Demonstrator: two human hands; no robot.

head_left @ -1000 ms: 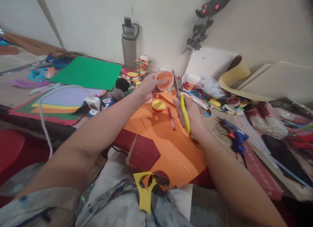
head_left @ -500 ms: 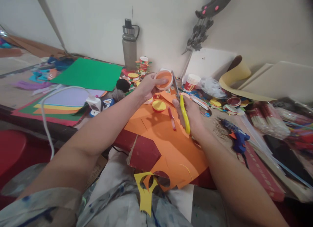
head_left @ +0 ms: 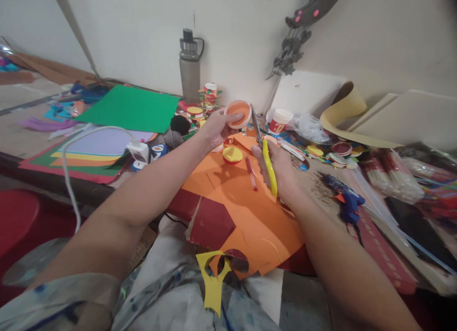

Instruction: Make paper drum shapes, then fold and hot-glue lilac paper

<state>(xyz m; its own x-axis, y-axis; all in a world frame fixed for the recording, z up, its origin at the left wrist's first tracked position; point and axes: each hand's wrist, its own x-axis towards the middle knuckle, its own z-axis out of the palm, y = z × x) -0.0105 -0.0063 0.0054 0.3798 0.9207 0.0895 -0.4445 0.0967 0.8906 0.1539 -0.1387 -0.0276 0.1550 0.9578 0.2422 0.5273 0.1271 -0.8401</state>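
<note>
My left hand [head_left: 218, 126] grips a round, shallow cup piece [head_left: 238, 113] with a white rim and an orange inside, thumb pressed into it. In my right hand [head_left: 278, 164] is a pair of scissors [head_left: 268, 167] with yellow handles, the blades upright beside the cup piece's right edge. Whether the blades touch the rim I cannot tell. Below both hands lies orange paper [head_left: 246, 207] with cut-out holes near its front edge. A red pen [head_left: 251, 174] and a small round piece with a yellow top [head_left: 232, 155] rest on it.
A grey water bottle [head_left: 190, 67] stands against the wall. Green paper [head_left: 130, 106] lies at left, near a white cable [head_left: 63, 179]. To the right are a paper cup [head_left: 280, 121] and a blue glue gun [head_left: 350, 202]. A yellow paper scrap [head_left: 213, 293] lies on my lap.
The cup piece has tilted slightly and shifted a little to the left in my left hand. The scissors stay almost where they were, beside its rim.
</note>
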